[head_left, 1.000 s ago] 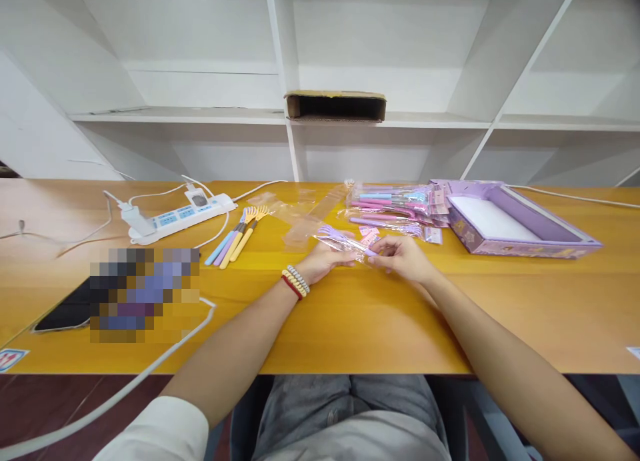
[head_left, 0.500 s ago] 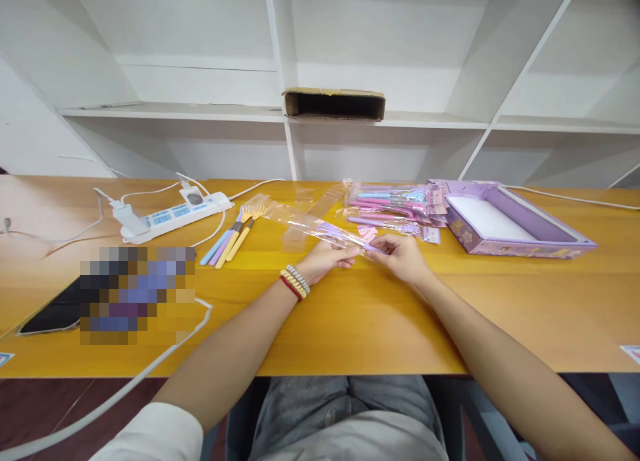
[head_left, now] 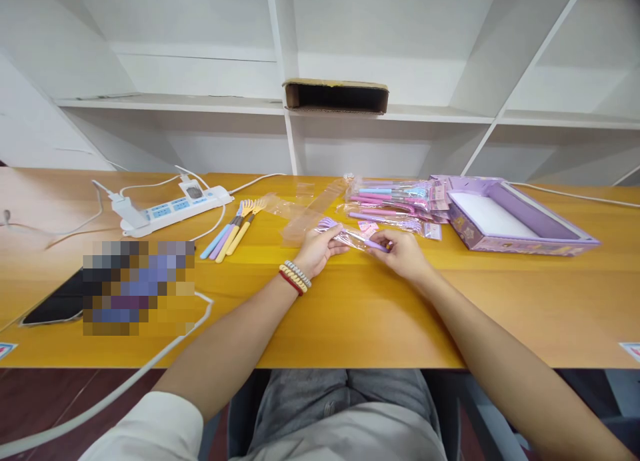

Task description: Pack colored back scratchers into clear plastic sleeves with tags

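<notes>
A purple back scratcher (head_left: 373, 242) with a claw-shaped head lies slantwise between my hands, with clear plastic wrap around it. At its claw end my left hand (head_left: 320, 249) is closed, the thumb pressing on the wrap. Around the handle end the fingers of my right hand (head_left: 400, 249) are pinched. Just behind my right hand is a small pink card (head_left: 369, 228). Flat clear plastic sleeves (head_left: 300, 226) lie beyond my left hand. To the left rest several unwrapped back scratchers (head_left: 239, 229) in blue, purple and yellow.
Several bagged back scratchers (head_left: 390, 198) are piled at the back right beside a purple open box (head_left: 520, 244). A white power strip (head_left: 175, 211) with plugs and cables stands at the back left. Near it lies a dark phone-like device (head_left: 55, 301). A cardboard box (head_left: 336, 98) sits on the shelf.
The clear sleeve that stretched out to the upper left is now gathered close around the purple back scratcher. My left hand has moved up over the claw end; my right hand stays at the handle.
</notes>
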Available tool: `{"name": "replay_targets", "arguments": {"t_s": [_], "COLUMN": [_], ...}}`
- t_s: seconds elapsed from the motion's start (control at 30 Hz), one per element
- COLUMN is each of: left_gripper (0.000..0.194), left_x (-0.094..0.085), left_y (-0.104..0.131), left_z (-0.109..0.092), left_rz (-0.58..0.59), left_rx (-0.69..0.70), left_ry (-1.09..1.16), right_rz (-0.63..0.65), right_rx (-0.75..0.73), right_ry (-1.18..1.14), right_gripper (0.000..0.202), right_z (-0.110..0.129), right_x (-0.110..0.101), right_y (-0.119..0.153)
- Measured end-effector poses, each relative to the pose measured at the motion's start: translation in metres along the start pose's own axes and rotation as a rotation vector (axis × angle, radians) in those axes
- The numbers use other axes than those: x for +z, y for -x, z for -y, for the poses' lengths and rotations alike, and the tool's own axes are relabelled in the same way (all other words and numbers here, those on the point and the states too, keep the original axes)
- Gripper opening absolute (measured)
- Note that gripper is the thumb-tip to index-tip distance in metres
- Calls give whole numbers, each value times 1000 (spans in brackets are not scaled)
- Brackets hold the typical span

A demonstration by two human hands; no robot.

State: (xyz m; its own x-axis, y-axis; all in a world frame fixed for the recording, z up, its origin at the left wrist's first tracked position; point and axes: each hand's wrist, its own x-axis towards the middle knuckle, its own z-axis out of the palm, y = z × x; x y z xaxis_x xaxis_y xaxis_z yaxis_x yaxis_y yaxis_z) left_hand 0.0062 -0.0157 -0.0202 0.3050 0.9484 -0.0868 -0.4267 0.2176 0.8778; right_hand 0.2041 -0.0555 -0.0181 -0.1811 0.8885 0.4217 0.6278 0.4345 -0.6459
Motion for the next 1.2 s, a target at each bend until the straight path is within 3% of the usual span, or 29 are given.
{"name": "replay_targets", "arguments": {"t_s": [0.2,0.33,0.47,0.57,0.7,0.9,1.07,1.2], "left_gripper": [20,27,47,57,64,52,38,35], "left_x": [-7,-12,-11,-7,-3,1,0,-3], "left_y": [-2,-5,-5,-2,0,-1,-2,-1], "left_z": [-13,-18,-16,-12,-2,9,3,-2], "left_rz": [-55,-118,-114,-33,-21,-40,-82,-21], "left_rx": [72,145,216,210,163,96,78,57], "left_ry": [17,36,99,78,-12,-108,-18,25], "right_rz": [215,280,275,252,192,138,237,293], "right_rx": [128,155,181,188,160,74,120,143], "right_ry": [-273,-430,-459,-477,-394,-236,-519,-663], "right_gripper": [30,28,25,28,29,25,34,39], "right_z": [-5,-8,-8,-6,-5,-3,3,6], "right_x": [-16,-25,-20,-12,-2,4,2,-5], "right_y": [-2,-2,-1,0,0,0,2,3]}}
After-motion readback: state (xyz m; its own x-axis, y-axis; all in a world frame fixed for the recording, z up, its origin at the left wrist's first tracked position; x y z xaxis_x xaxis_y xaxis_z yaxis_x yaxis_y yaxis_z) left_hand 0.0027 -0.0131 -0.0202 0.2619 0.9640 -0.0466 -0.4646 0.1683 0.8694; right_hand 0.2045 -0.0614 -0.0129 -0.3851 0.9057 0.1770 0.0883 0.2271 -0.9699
